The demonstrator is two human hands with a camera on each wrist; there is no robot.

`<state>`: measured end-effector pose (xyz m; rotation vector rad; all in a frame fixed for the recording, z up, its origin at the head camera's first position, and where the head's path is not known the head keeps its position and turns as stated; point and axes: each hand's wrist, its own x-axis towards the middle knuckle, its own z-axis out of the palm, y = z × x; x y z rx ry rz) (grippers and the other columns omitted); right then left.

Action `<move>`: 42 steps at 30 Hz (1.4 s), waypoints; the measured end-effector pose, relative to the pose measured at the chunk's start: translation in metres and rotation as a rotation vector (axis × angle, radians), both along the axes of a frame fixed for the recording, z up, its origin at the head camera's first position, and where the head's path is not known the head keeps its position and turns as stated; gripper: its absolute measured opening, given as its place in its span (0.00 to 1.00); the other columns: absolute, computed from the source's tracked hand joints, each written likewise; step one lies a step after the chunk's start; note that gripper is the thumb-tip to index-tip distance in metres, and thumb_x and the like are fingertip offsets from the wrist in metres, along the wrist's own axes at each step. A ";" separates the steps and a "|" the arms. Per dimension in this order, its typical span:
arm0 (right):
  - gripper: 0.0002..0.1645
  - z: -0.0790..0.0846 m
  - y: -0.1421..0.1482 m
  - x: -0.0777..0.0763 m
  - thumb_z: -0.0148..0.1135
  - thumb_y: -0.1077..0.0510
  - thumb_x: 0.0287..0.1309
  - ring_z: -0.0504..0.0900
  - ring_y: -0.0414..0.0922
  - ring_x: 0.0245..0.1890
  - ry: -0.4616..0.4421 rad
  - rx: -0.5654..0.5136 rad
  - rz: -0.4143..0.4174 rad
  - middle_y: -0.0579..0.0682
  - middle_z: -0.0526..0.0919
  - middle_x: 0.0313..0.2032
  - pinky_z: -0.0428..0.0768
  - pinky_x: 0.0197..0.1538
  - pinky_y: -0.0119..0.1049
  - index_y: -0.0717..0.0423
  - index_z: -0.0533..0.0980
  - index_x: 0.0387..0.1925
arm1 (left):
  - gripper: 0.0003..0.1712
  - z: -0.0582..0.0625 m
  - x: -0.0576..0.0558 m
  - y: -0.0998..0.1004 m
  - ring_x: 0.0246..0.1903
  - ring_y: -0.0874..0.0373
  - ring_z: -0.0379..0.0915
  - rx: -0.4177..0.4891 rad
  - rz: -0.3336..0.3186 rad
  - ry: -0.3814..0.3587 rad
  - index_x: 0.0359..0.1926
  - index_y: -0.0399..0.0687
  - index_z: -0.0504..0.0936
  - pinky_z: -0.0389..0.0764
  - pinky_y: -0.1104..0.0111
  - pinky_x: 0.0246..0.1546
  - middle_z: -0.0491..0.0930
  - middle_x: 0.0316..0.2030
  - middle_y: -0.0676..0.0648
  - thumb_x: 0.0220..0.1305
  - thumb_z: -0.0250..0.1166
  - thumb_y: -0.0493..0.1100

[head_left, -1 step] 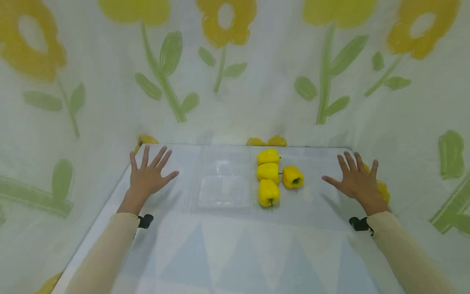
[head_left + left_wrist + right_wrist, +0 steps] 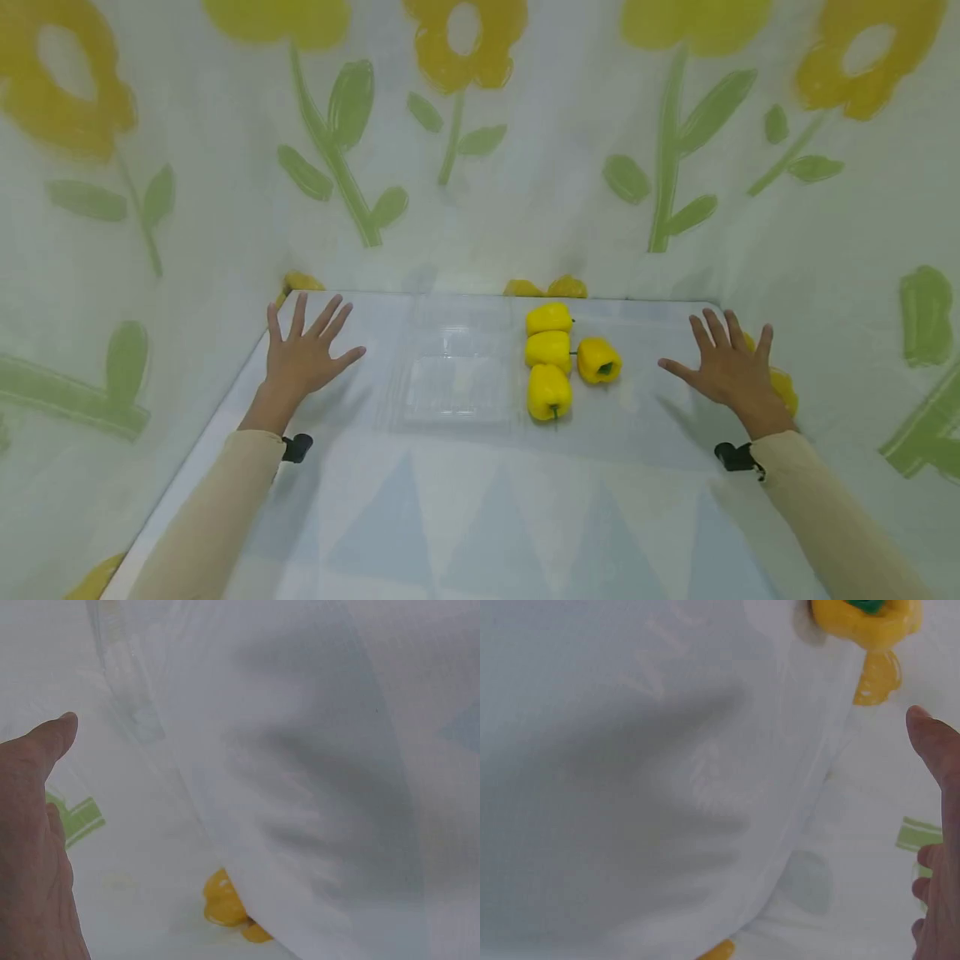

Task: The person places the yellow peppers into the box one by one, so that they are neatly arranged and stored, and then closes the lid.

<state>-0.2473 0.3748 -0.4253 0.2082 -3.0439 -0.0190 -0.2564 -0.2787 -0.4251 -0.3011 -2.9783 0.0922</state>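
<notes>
Four peppers (image 2: 548, 350) lay on the table (image 2: 465, 517), right of the clear box (image 2: 457, 390), between your spread left hand (image 2: 302, 360) and spread right hand (image 2: 729, 372) in the head view. The left wrist view showed your thumb (image 2: 56, 741) extended; the right wrist view, one pepper (image 2: 874, 628) partly.

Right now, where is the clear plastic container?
In the head view, the clear plastic container lies at the back of the table, left of the three lined-up yellow peppers, between them and the left hand.
</notes>
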 end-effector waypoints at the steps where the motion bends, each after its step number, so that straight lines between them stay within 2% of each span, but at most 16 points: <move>1: 0.66 0.002 0.000 0.000 0.44 0.17 0.58 0.37 0.66 0.75 0.003 0.001 -0.004 0.66 0.46 0.76 0.16 0.60 0.70 0.64 0.49 0.77 | 0.49 0.000 -0.001 0.000 0.74 0.41 0.13 0.003 0.000 0.007 0.80 0.57 0.46 0.12 0.39 0.61 0.39 0.80 0.50 0.68 0.46 0.74; 5: 0.65 0.006 -0.001 -0.001 0.44 0.18 0.59 0.36 0.66 0.75 0.008 -0.009 -0.008 0.67 0.46 0.76 0.17 0.60 0.70 0.64 0.49 0.77 | 0.49 -0.005 -0.005 0.000 0.75 0.39 0.18 -0.001 -0.007 0.032 0.80 0.58 0.46 0.14 0.39 0.62 0.38 0.80 0.51 0.68 0.45 0.75; 9: 0.65 0.007 -0.007 0.002 0.45 0.19 0.60 0.38 0.67 0.74 -0.008 -0.036 0.000 0.69 0.47 0.75 0.21 0.60 0.73 0.66 0.51 0.76 | 0.49 -0.010 0.000 -0.001 0.75 0.36 0.22 0.006 0.005 0.018 0.80 0.58 0.47 0.15 0.38 0.62 0.40 0.79 0.50 0.68 0.45 0.75; 13: 0.63 0.006 -0.012 0.007 0.48 0.21 0.61 0.40 0.68 0.74 0.003 -0.090 0.006 0.70 0.49 0.74 0.25 0.61 0.75 0.68 0.52 0.75 | 0.48 -0.010 0.005 0.000 0.75 0.34 0.32 0.066 0.020 0.020 0.80 0.60 0.51 0.19 0.34 0.62 0.54 0.76 0.45 0.68 0.46 0.75; 15: 0.62 0.002 -0.015 0.009 0.48 0.22 0.62 0.43 0.68 0.73 0.014 -0.115 0.010 0.69 0.50 0.74 0.28 0.62 0.75 0.68 0.52 0.75 | 0.47 -0.013 0.005 0.002 0.73 0.33 0.43 0.110 0.023 0.016 0.79 0.60 0.53 0.28 0.32 0.64 0.62 0.73 0.43 0.68 0.46 0.75; 18: 0.61 -0.003 -0.022 0.011 0.49 0.23 0.63 0.45 0.68 0.72 0.018 -0.155 0.010 0.69 0.51 0.73 0.34 0.63 0.75 0.68 0.52 0.75 | 0.46 -0.018 0.004 0.008 0.65 0.31 0.58 0.196 0.021 -0.013 0.79 0.59 0.54 0.53 0.33 0.61 0.65 0.69 0.39 0.69 0.45 0.75; 20: 0.61 -0.007 -0.027 0.011 0.49 0.23 0.63 0.48 0.69 0.71 0.018 -0.180 0.004 0.70 0.52 0.73 0.40 0.61 0.76 0.67 0.51 0.75 | 0.46 -0.021 0.004 0.013 0.62 0.31 0.62 0.270 0.017 -0.047 0.79 0.59 0.54 0.66 0.35 0.52 0.62 0.70 0.38 0.69 0.44 0.75; 22: 0.61 -0.011 -0.034 0.012 0.50 0.23 0.62 0.49 0.70 0.69 0.013 -0.208 -0.008 0.69 0.53 0.73 0.44 0.59 0.76 0.67 0.51 0.75 | 0.46 -0.025 0.005 0.018 0.62 0.30 0.62 0.353 0.011 -0.082 0.79 0.59 0.52 0.71 0.36 0.46 0.58 0.72 0.38 0.70 0.44 0.75; 25: 0.61 -0.018 -0.042 0.013 0.51 0.23 0.61 0.51 0.72 0.67 0.007 -0.255 -0.025 0.69 0.54 0.72 0.50 0.54 0.75 0.66 0.52 0.75 | 0.45 -0.031 0.010 0.028 0.62 0.33 0.66 0.465 0.002 -0.124 0.79 0.63 0.51 0.72 0.36 0.46 0.53 0.76 0.41 0.70 0.44 0.75; 30: 0.58 -0.027 -0.054 0.017 0.54 0.25 0.61 0.55 0.72 0.64 0.053 -0.330 -0.057 0.71 0.59 0.69 0.55 0.50 0.71 0.68 0.57 0.71 | 0.42 -0.039 0.019 0.044 0.52 0.40 0.77 0.577 -0.041 -0.149 0.78 0.66 0.53 0.75 0.42 0.48 0.52 0.77 0.46 0.70 0.48 0.72; 36: 0.51 -0.039 -0.068 0.020 0.58 0.29 0.62 0.60 0.70 0.61 0.120 -0.422 -0.064 0.70 0.65 0.66 0.56 0.49 0.67 0.68 0.65 0.67 | 0.37 -0.053 0.029 0.052 0.60 0.39 0.71 0.660 -0.031 -0.190 0.77 0.71 0.56 0.67 0.39 0.57 0.55 0.76 0.49 0.72 0.53 0.67; 39: 0.51 -0.044 -0.074 0.020 0.58 0.29 0.63 0.61 0.69 0.61 0.103 -0.431 -0.076 0.70 0.66 0.65 0.57 0.49 0.66 0.68 0.66 0.67 | 0.36 -0.061 0.034 0.052 0.55 0.41 0.74 0.678 -0.035 -0.207 0.77 0.71 0.55 0.70 0.41 0.53 0.56 0.76 0.48 0.73 0.53 0.65; 42: 0.51 -0.046 -0.078 0.018 0.58 0.29 0.63 0.60 0.69 0.61 0.074 -0.439 -0.091 0.70 0.65 0.65 0.57 0.50 0.66 0.68 0.65 0.67 | 0.36 -0.067 0.037 0.052 0.45 0.47 0.76 0.692 -0.058 -0.215 0.78 0.72 0.55 0.74 0.48 0.45 0.57 0.76 0.49 0.74 0.54 0.63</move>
